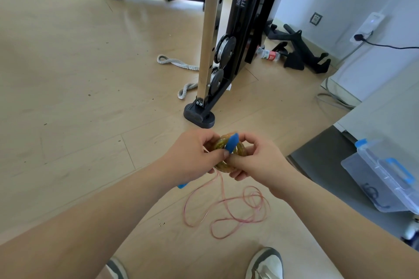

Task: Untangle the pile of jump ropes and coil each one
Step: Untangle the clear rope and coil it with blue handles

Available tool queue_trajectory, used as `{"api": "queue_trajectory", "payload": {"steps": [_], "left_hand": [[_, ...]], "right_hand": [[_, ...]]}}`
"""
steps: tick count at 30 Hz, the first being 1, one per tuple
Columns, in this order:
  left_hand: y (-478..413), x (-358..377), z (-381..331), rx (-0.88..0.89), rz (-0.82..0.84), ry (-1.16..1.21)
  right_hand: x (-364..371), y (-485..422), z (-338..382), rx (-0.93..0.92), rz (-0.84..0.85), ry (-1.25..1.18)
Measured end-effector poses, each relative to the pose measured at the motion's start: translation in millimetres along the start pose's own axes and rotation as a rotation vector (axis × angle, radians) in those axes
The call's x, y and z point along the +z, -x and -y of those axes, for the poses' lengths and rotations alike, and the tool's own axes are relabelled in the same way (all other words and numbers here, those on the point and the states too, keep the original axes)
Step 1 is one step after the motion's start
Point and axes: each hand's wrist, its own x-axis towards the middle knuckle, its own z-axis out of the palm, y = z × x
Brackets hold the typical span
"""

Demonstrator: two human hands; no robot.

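Pale wood floor point(90, 97) carries a loose pink rope point(255, 201) in loops. Above it, left hand point(192, 156) and right hand point(256, 161) each keep a closed grip on a yellowish coil point(220, 166). Its blue handle point(231, 142) slants up and rightward.

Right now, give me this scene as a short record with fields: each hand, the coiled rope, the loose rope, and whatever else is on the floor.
left hand: grips the yellowish coil, thumb by a blue handle
right hand: grips the same coil from the other side
loose rope: pink rope in open loops on the floor, one strand rising to the hands
second blue handle: shows below the left wrist
other rope: grey rope by the cable machine
nearby: clear box at right; bottle behind the machine
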Motion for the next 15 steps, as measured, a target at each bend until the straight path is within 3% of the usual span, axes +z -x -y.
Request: {"api": "queue_trajectory", "payload": {"steps": [6,12,15], "left_hand": [[-0.6,-8.2,7.8,0.078,-0.08,-0.106],[2.7,-6.7,-1.6,0.051,-0.011,0.051],[3.7,-9.7,-7.0,0.0,0.045,0.108]], "right_hand": [[-16.6,2.0,2.0,0.101,0.278,-0.266],[-14.3,-2.2,-3.1,-0.002,0.071,-0.114],[-14.0,-1.9,-3.2,-0.052,0.072,-0.069]]}}
